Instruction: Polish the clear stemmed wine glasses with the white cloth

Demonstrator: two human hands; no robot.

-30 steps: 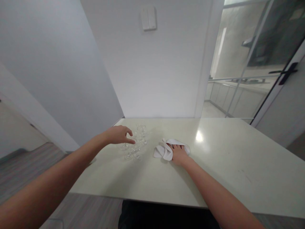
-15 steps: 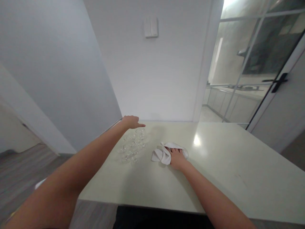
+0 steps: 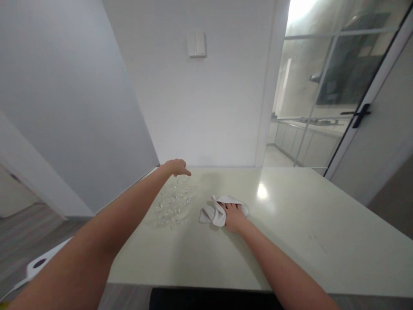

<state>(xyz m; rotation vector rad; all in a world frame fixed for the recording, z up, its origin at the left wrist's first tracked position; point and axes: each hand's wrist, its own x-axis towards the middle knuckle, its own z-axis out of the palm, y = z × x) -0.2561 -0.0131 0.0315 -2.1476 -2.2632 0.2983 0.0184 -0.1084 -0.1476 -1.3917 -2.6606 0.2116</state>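
**Left hand (image 3: 183, 171) at the glasses (image 3: 173, 206), right hand (image 3: 232, 216) on a cloth (image 3: 211, 214)**

The left hand extends over the far end of the group, its thumb near the rim of the farthest glass (image 3: 183, 180); whether it touches or grips that glass cannot be told. The clear glasses are grouped closely on the left part of the pale table (image 3: 284, 241); their outlines overlap and are hard to count. The right hand lies palm down on the white cloth, to the right of the glasses and apart from them. Its fingers are slightly spread, the tips hidden by a fold, so a grip cannot be confirmed. The cloth is crumpled on the tabletop. Beyond the table, the wall (image 3: 193, 112) bears a white switch (image 3: 196, 44) with 2 panels. At right, a door (image 3: 383, 142) carries a black handle (image 3: 359, 115).
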